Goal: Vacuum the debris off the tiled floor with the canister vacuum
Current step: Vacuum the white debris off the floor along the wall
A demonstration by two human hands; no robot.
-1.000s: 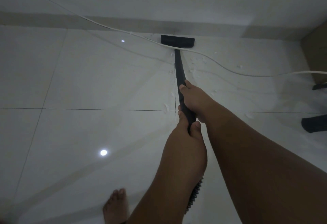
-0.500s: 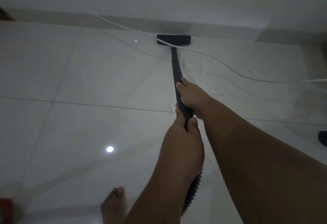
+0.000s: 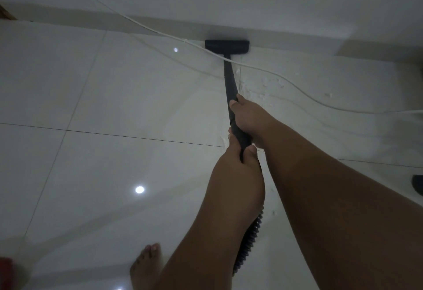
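At the far lower left corner a red object (image 3: 5, 271) shows only as a blur, and I cannot tell what it is. A bare foot (image 3: 146, 264) stands on the glossy tiled floor (image 3: 91, 97), left of the arms. A thin white cord (image 3: 160, 34) runs from the upper left down to the floor, crosses over the neck of the vacuum just behind the floor head (image 3: 226, 46), and trails off to the right edge. The floor head lies flat on the tile, pressed up against the skirting (image 3: 297, 37) at the foot of the wall.

The dark wand (image 3: 229, 79) slopes back from the head toward the person. The left hand (image 3: 237, 168) grips its near end, fingers wrapped round and thumb laid along the top. The right hand (image 3: 249, 115) grips the wand just ahead of the left, fingers curled round it, the two hands almost touching. Below the left forearm the ribbed hose (image 3: 251, 234) hangs down out of sight.

The debris (image 3: 270, 83), small white flecks, lies scattered on the tile just right of the wand, between it and the cord, with a stray piece farther right and a few beside the grout line near the hands. A dark object (image 3: 418, 183) is cut off by the right edge.
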